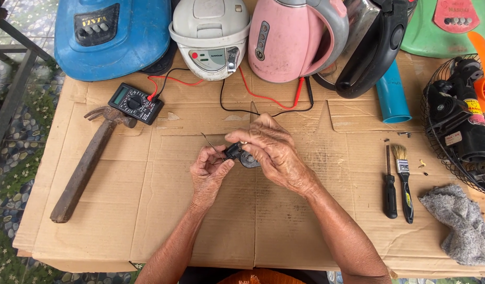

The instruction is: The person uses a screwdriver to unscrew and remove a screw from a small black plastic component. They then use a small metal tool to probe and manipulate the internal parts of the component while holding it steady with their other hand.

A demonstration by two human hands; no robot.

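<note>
Both grips pinched on small black part point(237, 152), left hand point(208, 173) beneath, right hand point(271, 150) over it

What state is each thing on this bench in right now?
Black part: held in both hands, above the cardboard.
Left hand: pinching the part.
Right hand: closed over the part.
Multimeter: flat, leads plugged in.
Hammer: lying flat, untouched.
Screwdriver: lying flat.
Brush: beside the screwdriver.
Pink kettle: upright, lid shut.

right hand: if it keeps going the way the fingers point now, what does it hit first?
The right hand points left across the cardboard and already grips the small black part. Straight on, it would probably meet the left hand's fingertips first; depth is unclear.
</note>
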